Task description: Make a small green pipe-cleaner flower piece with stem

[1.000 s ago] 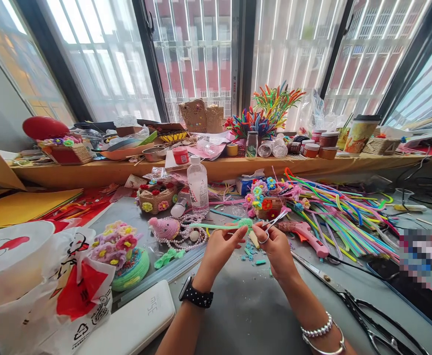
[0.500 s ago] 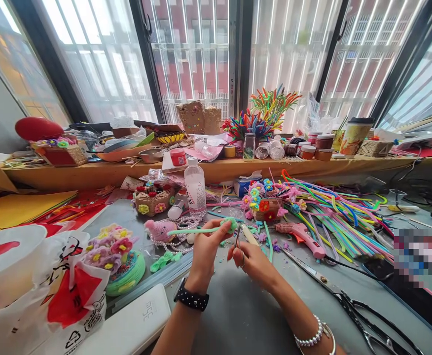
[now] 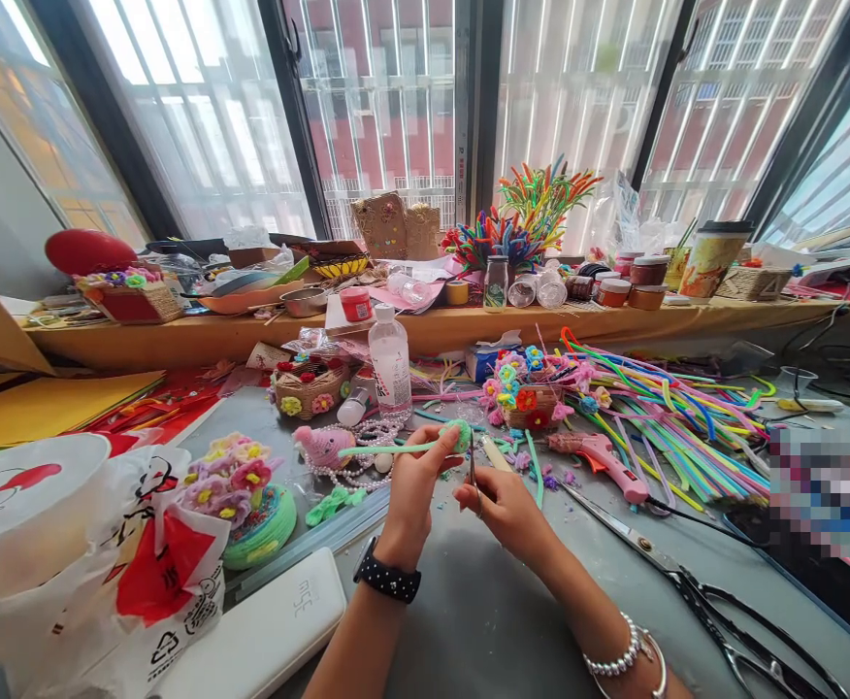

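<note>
While the left hand (image 3: 416, 490) pinches a pale green chenille stem (image 3: 374, 450) between thumb and fingers, just below the fuzzy green ball (image 3: 461, 436) at its end, the right hand (image 3: 504, 513) grasps small scissors (image 3: 473, 466) by the handles, blades pointing up just beside the ball; whether they touch it I cannot tell. Stem and ball are held above the middle of the grey table (image 3: 469, 621), the stem's free end reaching toward the table's left edge, in front of a pink crocheted toy (image 3: 321, 447) and a string of pearly beads (image 3: 367, 476). Past the right hand, a pale stick (image 3: 496, 454) lies among purple and green fuzzy scraps. Toward the right edge rest a pink glue gun (image 3: 604, 464) and, nearer, large black-handled scissors (image 3: 676, 573), while a spread of coloured chenille stems (image 3: 679, 442) fills the far right corner. A woven basket (image 3: 534, 408) decorated with fuzzy flowers and a clear bottle (image 3: 390, 364) stand toward the far edge. Near the left near corner, a white power bank (image 3: 279, 616) lies beside a printed plastic bag (image 3: 155, 573).
</note>
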Available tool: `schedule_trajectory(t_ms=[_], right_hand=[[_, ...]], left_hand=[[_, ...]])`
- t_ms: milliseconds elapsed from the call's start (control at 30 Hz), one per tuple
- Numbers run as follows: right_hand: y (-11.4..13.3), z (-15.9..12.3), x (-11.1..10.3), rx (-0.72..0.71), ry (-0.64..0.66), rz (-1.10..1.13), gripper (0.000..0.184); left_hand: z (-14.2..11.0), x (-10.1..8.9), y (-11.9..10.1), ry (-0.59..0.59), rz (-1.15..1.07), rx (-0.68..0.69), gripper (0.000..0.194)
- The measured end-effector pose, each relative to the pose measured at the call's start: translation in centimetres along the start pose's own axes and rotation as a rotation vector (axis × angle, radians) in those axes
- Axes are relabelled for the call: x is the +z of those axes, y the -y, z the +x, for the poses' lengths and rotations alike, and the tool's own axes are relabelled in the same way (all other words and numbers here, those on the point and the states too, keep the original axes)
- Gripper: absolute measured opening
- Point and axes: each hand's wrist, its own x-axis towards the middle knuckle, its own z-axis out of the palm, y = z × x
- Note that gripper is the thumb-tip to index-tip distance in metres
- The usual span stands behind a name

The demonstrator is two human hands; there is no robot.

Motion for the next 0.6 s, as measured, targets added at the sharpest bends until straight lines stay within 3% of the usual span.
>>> schedule_trajectory(t_ms=[233,600], right_hand=[[0.15,0.00,-0.17,0.019,-0.101,-0.046,0.047],[-0.34,0.02,-0.30,0.002,-0.131,-0.014,0.046]], left_hand=[[0.02,-0.12,0.25,-0.014,0.135,0.066,0.022],[0.12,-0.28,-0.27,-0.040,0.063,0.069,0.028]])
